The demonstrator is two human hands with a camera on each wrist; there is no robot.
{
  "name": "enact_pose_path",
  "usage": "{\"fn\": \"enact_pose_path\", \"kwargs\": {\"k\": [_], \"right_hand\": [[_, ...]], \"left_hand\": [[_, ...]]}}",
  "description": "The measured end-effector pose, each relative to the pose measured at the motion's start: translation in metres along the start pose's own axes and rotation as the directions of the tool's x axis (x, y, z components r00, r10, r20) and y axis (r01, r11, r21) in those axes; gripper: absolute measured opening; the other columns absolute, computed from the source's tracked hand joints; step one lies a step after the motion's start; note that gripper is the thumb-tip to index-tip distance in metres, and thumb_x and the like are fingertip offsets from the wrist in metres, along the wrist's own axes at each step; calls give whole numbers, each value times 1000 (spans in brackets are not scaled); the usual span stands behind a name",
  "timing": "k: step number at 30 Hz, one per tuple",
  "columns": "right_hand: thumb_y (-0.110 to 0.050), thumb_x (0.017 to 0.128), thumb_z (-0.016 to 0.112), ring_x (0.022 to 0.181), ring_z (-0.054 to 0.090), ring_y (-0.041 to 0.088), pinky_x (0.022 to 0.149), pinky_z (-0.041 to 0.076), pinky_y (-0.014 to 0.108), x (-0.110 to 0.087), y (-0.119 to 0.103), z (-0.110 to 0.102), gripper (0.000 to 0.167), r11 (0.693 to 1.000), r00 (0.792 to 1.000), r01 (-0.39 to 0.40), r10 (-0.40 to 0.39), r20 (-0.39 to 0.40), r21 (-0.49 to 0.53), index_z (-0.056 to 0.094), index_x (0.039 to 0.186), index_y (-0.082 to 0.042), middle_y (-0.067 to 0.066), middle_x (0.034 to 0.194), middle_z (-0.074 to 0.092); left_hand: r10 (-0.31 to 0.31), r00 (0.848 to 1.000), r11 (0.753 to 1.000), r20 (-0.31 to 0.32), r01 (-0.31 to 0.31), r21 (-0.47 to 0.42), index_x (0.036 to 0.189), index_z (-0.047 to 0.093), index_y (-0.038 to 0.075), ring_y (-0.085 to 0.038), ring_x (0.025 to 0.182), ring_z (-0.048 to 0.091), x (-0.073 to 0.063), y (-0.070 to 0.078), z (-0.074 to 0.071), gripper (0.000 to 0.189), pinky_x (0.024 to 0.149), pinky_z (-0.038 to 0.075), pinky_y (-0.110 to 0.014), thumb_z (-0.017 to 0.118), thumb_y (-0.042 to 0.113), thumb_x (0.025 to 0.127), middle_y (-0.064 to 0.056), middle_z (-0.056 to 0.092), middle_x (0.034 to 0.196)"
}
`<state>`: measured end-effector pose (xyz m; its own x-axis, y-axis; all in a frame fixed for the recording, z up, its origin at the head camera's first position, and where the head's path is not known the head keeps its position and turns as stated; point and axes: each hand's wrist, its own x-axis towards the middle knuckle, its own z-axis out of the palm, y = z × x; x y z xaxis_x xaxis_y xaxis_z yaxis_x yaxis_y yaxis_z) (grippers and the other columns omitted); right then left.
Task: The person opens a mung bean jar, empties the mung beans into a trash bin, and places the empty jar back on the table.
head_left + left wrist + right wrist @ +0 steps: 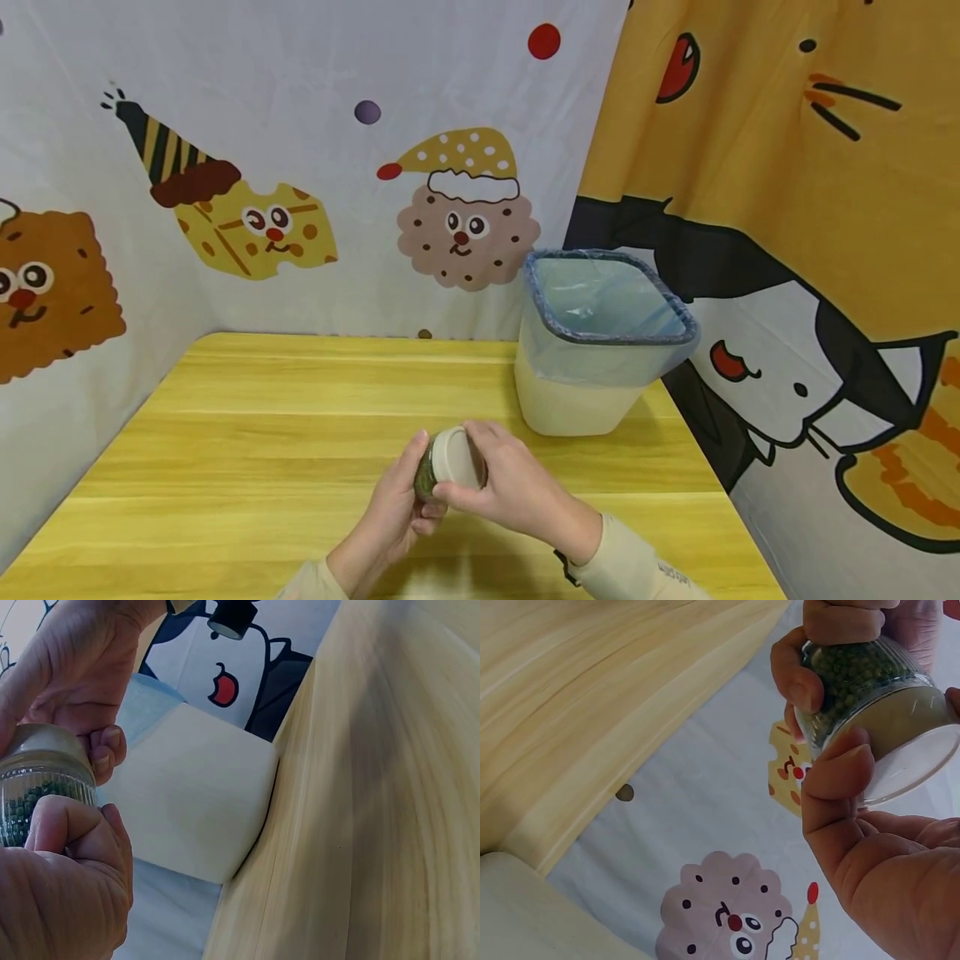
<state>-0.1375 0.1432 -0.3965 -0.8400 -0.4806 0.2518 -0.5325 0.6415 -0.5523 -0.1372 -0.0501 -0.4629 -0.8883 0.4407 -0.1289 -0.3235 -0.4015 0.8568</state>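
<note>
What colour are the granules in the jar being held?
Dark green; the granules show best in the right wrist view.

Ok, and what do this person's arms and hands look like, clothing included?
The left hand and right hand are gloveless. The left sleeve and right sleeve are pale beige, the right one bearing dark lettering too small to read. A black strap shows at that sleeve's cuff.

Cream left sleeve [311, 583] at 7 o'clock in head view, matching right sleeve [637, 562] at 5 o'clock, with dark lettering [672, 572] too small to read. Black strap [566, 568] at the right cuff [600, 548]; left wrist view shows a stubby black cylinder [232, 619] near 12 o'clock. Bare fingers [111, 746], short nails.
</note>
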Motion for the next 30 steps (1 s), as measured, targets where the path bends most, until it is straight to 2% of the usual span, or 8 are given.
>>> {"fn": "enact_pose_path", "kwargs": {"k": [5,9,13,16,21,25,30], "right_hand": [[-57,95,77,94,65,15,69,56,19,0,1,3,72,1000,1000,7,-7,-7,-3,60,141,-5,14,131,68],[-60,93,78,93,66,12,68,56,18,-1,3,7,76,1000,999,14,-14,-45,1,59,144,-6,12,132,68],[-58,93,78,80,62,5,63,55,18,-2,3,7,73,999,998,-15,18,-62,40,62,142,-5,8,123,71],[-57,94,78,72,58,2,60,53,18,-1,2,5,69,998,998,-38,41,-57,53,65,137,-5,5,114,71],[-58,94,78,69,56,1,58,53,20,0,1,3,60,996,997,-68,70,-22,63,67,128,-9,1,101,68],[-59,95,77,68,55,2,57,52,20,0,0,2,55,995,997,-81,81,6,63,67,122,-12,-1,95,64],[-58,95,76,69,53,3,57,51,20,-1,0,0,54,997,998,-60,60,9,49,67,121,-12,-1,92,62]], "left_hand": [[15,999,1000,-29,-14,27,100,63,17,-1,54,43,-1,-1,-1,57,43,32,-12,38,68,110,9,59,71],[33,999,998,-11,-33,46,100,64,19,-1,55,41,-2,-2,-2,58,44,33,-12,34,68,111,11,59,72],[69,998,995,-2,-69,70,106,61,19,-1,55,41,-2,-3,-2,56,44,34,-13,31,66,112,11,58,73],[91,995,993,-29,-89,77,114,54,17,-2,56,41,-1,-3,0,52,44,34,-13,32,64,113,10,56,73],[100,993,992,-60,-94,86,121,46,14,-2,56,40,-1,-5,3,51,44,33,-14,32,62,113,9,55,73],[98,994,991,-55,-93,92,121,45,14,-2,56,41,-1,-6,4,51,44,33,-14,32,63,113,9,55,74],[85,994,994,-64,-80,78,122,46,14,-3,56,40,-1,-6,5,52,44,33,-14,35,64,112,8,55,74]]}}
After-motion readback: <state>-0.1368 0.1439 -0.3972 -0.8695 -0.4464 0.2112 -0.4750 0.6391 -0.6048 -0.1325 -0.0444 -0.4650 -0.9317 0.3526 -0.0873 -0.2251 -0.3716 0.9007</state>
